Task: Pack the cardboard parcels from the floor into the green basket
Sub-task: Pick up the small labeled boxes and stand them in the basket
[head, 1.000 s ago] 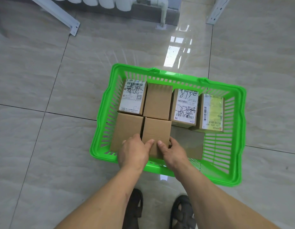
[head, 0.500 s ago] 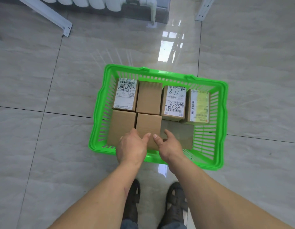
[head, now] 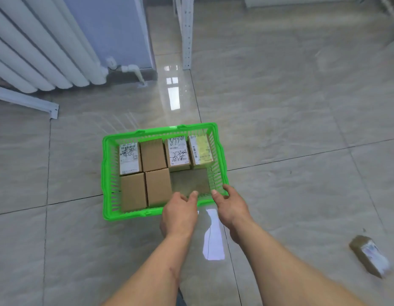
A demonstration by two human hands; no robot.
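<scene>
Green basket (head: 107,173) six parcels full, one near-right slot bare. Both hands, left (head: 179,214) and right (head: 230,206), open and empty at its near rim. Last labelled cardboard parcel (head: 369,257) well right of basket, long axis running away-left to near-right, nearer right hand.

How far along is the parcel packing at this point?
Six parcels stand in the green basket, with its near-right corner unfilled. The left hand and right hand are both empty, at the near rim. One parcel on the floor remains in view.

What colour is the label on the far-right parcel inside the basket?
Yellow with a white barcode strip, on the far-right parcel; head view.
</scene>
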